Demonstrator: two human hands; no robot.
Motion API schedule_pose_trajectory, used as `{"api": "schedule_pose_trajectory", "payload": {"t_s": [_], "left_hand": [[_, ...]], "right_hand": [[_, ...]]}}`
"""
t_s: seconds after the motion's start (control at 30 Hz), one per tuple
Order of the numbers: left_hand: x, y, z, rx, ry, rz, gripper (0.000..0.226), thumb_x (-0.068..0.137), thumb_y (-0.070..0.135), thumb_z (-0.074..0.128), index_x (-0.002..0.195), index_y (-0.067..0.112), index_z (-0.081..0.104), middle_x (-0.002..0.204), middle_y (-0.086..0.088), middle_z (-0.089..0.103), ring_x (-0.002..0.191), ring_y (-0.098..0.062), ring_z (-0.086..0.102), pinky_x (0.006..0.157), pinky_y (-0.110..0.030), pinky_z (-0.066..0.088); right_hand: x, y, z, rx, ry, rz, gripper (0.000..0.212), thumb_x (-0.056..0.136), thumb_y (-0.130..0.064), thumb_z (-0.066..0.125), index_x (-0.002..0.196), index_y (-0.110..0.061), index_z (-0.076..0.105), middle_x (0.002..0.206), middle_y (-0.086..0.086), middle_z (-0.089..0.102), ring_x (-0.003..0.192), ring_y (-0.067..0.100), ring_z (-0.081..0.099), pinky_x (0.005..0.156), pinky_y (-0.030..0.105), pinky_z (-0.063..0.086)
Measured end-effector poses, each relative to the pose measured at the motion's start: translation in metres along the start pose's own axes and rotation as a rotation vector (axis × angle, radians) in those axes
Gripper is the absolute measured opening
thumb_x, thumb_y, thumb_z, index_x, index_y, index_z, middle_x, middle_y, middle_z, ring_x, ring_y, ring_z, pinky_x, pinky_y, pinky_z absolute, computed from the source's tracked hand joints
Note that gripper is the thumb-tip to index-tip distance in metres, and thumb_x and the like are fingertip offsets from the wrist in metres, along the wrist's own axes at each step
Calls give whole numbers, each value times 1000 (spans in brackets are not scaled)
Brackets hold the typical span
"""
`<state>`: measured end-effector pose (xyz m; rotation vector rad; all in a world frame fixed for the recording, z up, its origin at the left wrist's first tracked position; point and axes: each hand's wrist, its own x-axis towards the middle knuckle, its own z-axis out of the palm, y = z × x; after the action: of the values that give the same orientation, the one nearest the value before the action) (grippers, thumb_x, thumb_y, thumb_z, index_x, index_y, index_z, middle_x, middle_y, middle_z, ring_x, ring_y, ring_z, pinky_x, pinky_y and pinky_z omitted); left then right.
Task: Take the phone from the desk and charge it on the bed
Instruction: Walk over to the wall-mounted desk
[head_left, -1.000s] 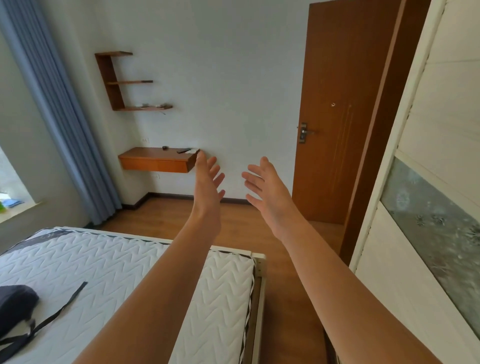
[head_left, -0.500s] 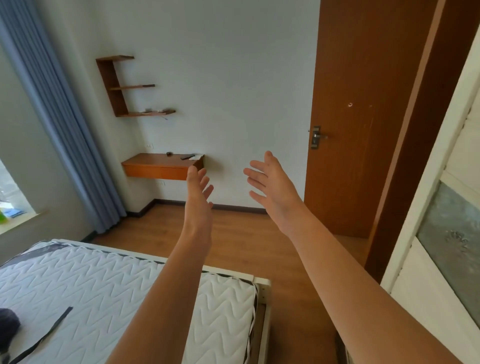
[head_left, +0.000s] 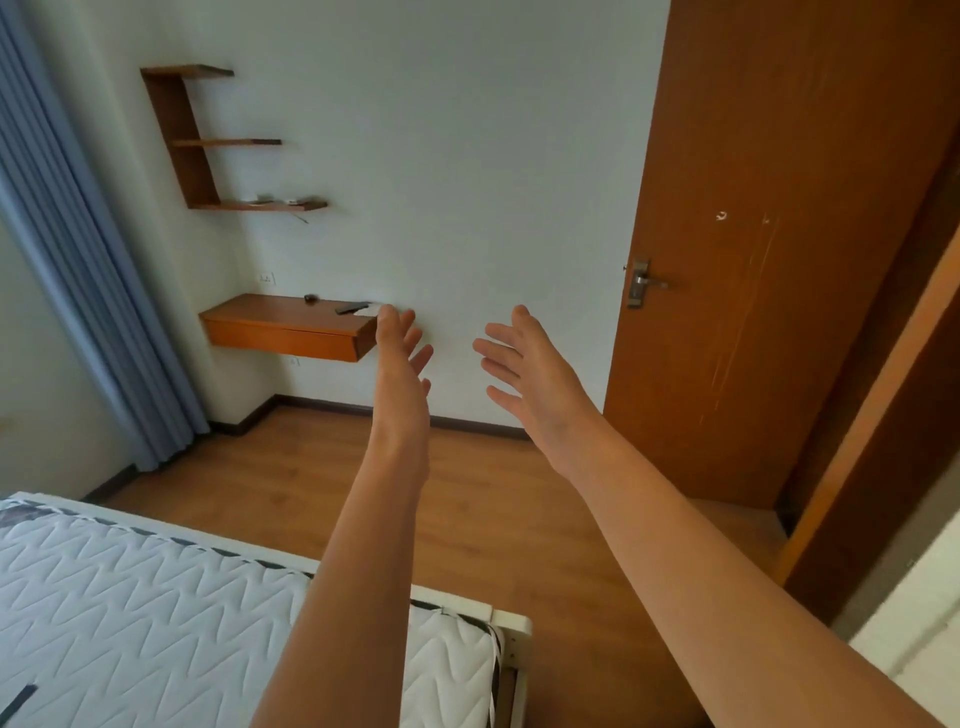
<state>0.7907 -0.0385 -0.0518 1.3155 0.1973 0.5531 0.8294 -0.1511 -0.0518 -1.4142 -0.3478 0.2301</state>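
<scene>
A dark phone lies on the wall-mounted wooden desk at the far wall, next to a white sheet. The bed with a white quilted mattress fills the lower left. My left hand is stretched forward, fingers apart, holding nothing; in the picture it overlaps the desk's right end but is well short of it. My right hand is also held out, fingers spread and nothing in it.
A small dark round object sits on the desk. Wooden wall shelves hang above it. A blue curtain hangs at the left. A closed wooden door is on the right. Wooden floor lies between bed and desk.
The view has moved forward and to the right: desk and door appear larger, the bed has slid down and left, and the dark bag on it has left the frame. Both hands stay outstretched.
</scene>
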Motion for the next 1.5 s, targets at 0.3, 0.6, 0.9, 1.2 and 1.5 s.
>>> {"api": "schedule_pose_trajectory", "payload": {"t_s": [0.3,0.6,0.9,1.2,1.5], "left_hand": [[86,-22,38,10,-28,-35,63,100,61,23,147,26,45,152,-1,47,135,-18,49,117,-49,32],[152,-64,114,63,-54,-51,65,98,65,23,148,28,44,152,0,48,134,-17,49,117,-49,32],[214,-94,181,58,20,-78,66,97,65,26,143,25,50,147,-2,53,130,-17,53,117,-46,31],[294,-106,207,79,83,-36,66,97,65,27,143,25,51,148,-3,52,131,-18,52,116,-48,30],[401,-121,237,80,79,-3,66,98,63,24,147,25,46,153,-3,46,137,-21,46,117,-47,29]], "right_hand": [[87,10,-32,17,28,-6,61,92,-63,32,140,-28,42,140,-6,49,128,13,45,98,32,35],[173,23,-103,88,7,14,57,93,-61,31,137,-27,44,138,-5,50,129,15,45,99,33,36],[267,15,-170,172,-45,27,60,94,-59,31,138,-21,44,143,3,47,131,20,42,109,43,32],[351,12,-192,190,-100,11,60,95,-57,30,140,-19,42,144,4,47,133,19,41,110,44,31],[454,5,-206,152,-143,0,60,95,-57,29,141,-19,42,143,2,48,131,17,43,109,42,33]]}}
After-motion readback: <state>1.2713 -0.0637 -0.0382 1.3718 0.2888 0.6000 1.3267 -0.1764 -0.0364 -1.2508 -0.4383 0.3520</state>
